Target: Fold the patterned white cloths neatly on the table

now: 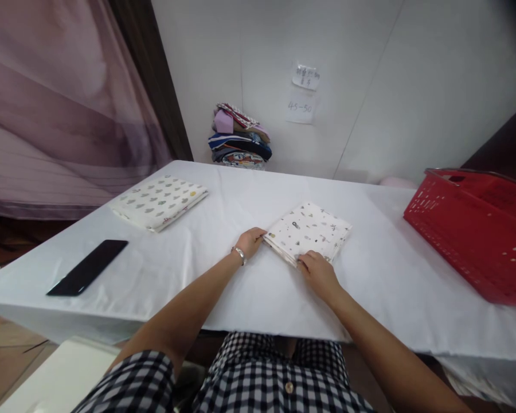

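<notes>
A folded white cloth (309, 230) with small scattered prints lies flat in front of me. At its left corner my left hand (250, 242) is closed, the edge pinched between thumb and fingers; a silvery bracelet circles that wrist. My right hand (319, 273) grips the near edge, its fingertips curled over the layers. Farther left on the table rests another folded white cloth (158, 201), printed with rows of grey shapes and a few coloured ones. Neither hand is near that one.
The table wears a white tablecloth (223, 287). A flat black object (88, 268), perhaps a phone, lies at left. On the right stands a red perforated plastic basket (477, 235). Behind the table, folded fabrics (241, 140) are stacked against the wall, below paper notes (301, 108). A pinkish curtain (60, 103) hangs left.
</notes>
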A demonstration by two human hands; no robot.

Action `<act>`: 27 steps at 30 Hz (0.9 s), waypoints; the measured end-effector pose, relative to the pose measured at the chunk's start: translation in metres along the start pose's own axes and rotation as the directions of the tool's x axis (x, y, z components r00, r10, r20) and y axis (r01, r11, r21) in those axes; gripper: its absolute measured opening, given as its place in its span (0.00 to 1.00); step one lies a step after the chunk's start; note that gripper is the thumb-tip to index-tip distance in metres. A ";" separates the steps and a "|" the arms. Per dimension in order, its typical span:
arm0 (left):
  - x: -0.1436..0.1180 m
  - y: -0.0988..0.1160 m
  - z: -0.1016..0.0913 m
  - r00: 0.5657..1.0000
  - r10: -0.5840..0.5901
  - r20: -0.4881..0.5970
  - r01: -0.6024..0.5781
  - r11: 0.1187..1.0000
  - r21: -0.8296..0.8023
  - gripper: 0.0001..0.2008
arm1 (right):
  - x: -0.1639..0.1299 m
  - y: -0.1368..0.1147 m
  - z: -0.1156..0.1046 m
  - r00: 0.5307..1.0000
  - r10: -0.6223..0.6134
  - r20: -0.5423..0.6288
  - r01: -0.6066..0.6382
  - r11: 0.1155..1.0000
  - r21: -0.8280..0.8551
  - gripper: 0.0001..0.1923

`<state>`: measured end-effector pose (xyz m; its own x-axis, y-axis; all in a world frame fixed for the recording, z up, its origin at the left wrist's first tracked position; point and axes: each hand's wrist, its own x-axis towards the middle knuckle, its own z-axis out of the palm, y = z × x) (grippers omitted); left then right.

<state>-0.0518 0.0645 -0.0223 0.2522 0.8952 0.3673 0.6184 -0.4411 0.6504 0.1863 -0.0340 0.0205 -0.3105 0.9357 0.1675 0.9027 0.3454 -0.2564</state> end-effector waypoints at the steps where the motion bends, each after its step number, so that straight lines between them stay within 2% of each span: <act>1: 0.001 0.000 0.000 1.000 -0.015 -0.005 0.015 1.000 -0.007 0.12 | 0.000 -0.001 0.000 1.000 -0.002 -0.001 0.002 1.000 -0.019 0.12; 7: 0.001 0.004 -0.001 0.995 -0.094 -0.023 0.093 0.995 -0.025 0.10 | 0.000 -0.003 0.001 1.000 0.022 -0.009 -0.022 1.000 -0.001 0.14; 10: -0.003 0.006 -0.001 0.995 -0.090 -0.042 0.086 0.993 -0.077 0.09 | -0.001 -0.003 0.001 1.000 0.029 0.001 -0.029 1.000 -0.003 0.13; 13: -0.008 0.008 0.000 0.995 -0.036 -0.095 0.021 0.987 -0.156 0.11 | -0.001 -0.004 0.001 1.000 0.023 0.007 -0.023 0.999 -0.027 0.12; 16: -0.011 0.011 0.002 0.989 0.059 -0.135 -0.077 0.987 -0.139 0.10 | -0.002 -0.005 0.003 1.000 0.001 -0.001 -0.001 0.998 -0.067 0.13; 19: -0.011 0.011 0.004 0.983 0.138 -0.118 -0.146 0.987 -0.069 0.08 | -0.003 -0.006 0.004 1.000 -0.024 -0.010 0.023 0.995 -0.100 0.13; 22: -0.008 0.010 0.005 0.983 0.164 -0.084 -0.166 0.986 -0.021 0.09 | -0.003 -0.005 0.004 1.000 -0.020 0.003 0.020 0.994 -0.103 0.14; 27: -0.007 0.011 0.005 0.965 0.257 -0.060 -0.251 0.964 0.085 0.11 | -0.002 0.000 0.003 0.997 0.067 -0.041 -0.065 0.997 0.033 0.15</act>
<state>-0.0429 0.0541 -0.0214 0.3577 0.7467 0.5608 0.5963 -0.6448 0.4782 0.1858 -0.0359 0.0169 -0.2369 0.9529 0.1893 0.9108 0.2856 -0.2980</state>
